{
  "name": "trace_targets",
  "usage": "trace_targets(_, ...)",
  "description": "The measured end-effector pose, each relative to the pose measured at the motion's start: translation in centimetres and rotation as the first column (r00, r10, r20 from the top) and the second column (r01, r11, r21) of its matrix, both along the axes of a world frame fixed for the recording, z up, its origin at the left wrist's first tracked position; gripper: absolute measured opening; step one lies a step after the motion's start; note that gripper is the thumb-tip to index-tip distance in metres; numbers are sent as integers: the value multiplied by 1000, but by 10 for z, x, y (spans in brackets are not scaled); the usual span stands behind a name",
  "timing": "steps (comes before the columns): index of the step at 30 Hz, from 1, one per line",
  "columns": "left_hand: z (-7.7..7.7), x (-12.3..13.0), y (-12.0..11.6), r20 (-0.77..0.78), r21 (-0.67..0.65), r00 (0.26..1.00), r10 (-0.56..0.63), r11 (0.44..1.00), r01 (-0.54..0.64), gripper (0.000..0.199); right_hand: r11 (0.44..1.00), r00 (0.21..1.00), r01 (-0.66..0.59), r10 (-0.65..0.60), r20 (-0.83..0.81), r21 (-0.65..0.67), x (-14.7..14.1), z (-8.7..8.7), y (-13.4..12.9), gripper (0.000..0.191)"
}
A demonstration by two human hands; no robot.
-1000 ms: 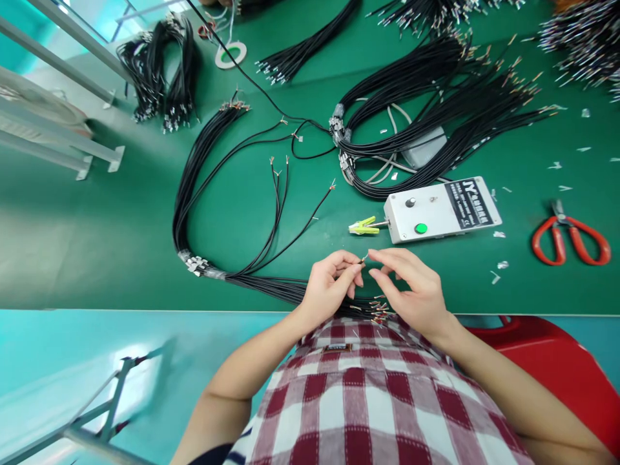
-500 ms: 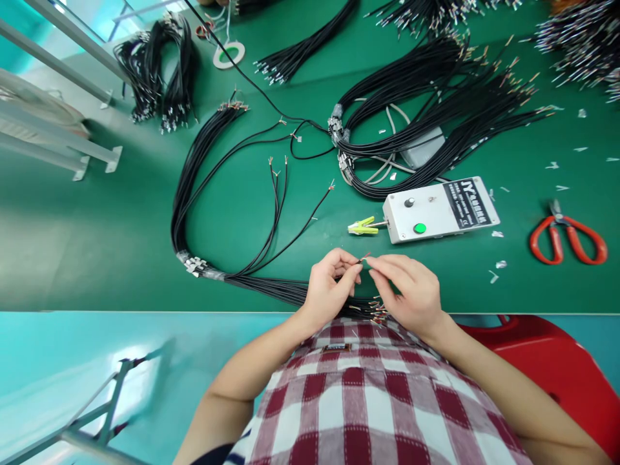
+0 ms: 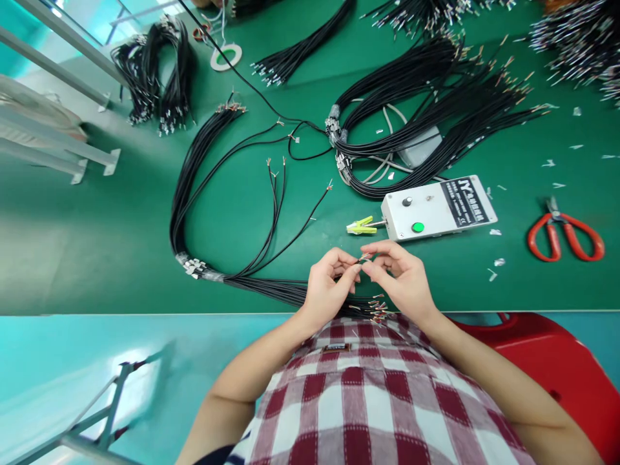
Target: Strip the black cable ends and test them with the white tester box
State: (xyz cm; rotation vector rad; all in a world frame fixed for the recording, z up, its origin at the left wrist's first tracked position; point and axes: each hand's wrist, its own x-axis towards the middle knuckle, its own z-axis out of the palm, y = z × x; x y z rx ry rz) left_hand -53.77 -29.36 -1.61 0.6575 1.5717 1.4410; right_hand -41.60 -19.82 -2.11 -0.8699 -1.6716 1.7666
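My left hand (image 3: 330,281) pinches a thin black cable near its stripped end, close to the table's front edge. Fine coloured wires (image 3: 364,257) stick out of that end toward the right. Around them are the thumb and fingertips of my right hand (image 3: 402,278); whether they grip the wires firmly or only touch them is hard to see. Below both hands lies a bundle of black cables (image 3: 271,287), its bared ends (image 3: 380,309) by my apron. The bundle curves left through a silvery band (image 3: 196,267) and back up the table.
A grey-white box (image 3: 440,208) with a green button and a yellow clip (image 3: 362,225) stands just beyond my hands. Red-handled pliers (image 3: 564,236) lie at the right. More black cable bundles (image 3: 416,123) cover the back, beside a tape roll (image 3: 226,57). A red chair (image 3: 537,368) stands below right.
My right hand has shifted slightly left, and its fingers have curled closer around the wire ends. My left hand keeps its pinch in nearly the same place.
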Motion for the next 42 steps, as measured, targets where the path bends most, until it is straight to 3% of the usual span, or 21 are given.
trace_targets(5, 1, -2, 1, 56, 7, 998, 16, 1000, -16, 34, 948, 994, 18, -51, -94, -318, -17, -12, -10, 23)
trace_targets(8, -1, -2, 0, 107, 28, 993, 44, 998, -47, 37, 907, 992, 12, -65, -112, -421, -20, -13, -13, 25)
trace_targets(14, -3, -4, -3, 127, 76, 991, 37, 996, -47, 31, 920, 997, 47, -67, -37, -390, -19, -9, -10, 29)
trace_targets(19, -4, -6, 5, 11, 131, 1000, 14, 991, -15, 30, 966, 999, -4, -5, -32, -258, -14, -10, -7, 29)
trace_targets(22, -6, -5, 12, -26, 178, 998, 60, 983, -55, 19, 975, 1000, 4, -8, -19, -220, -10, -11, -6, 30)
trace_targets(25, -8, -5, 14, 30, 187, 996, 81, 979, -86, 20, 978, 1000, 17, -17, 4, -209, -8, -11, -4, 30)
trace_targets(28, -7, -6, 13, 61, 164, 998, 32, 986, -41, 20, 977, 1000, -10, 9, -8, -215, -7, -12, -3, 30)
trace_targets(33, -6, -6, 16, -25, 161, 1000, 3, 987, 1, 23, 958, 998, -45, 31, -53, -283, -7, -12, -4, 33)
trace_targets(42, -13, -5, 14, 244, 124, 965, 92, 984, -125, 26, 934, 989, -90, 43, -141, -346, -12, -12, -5, 27)
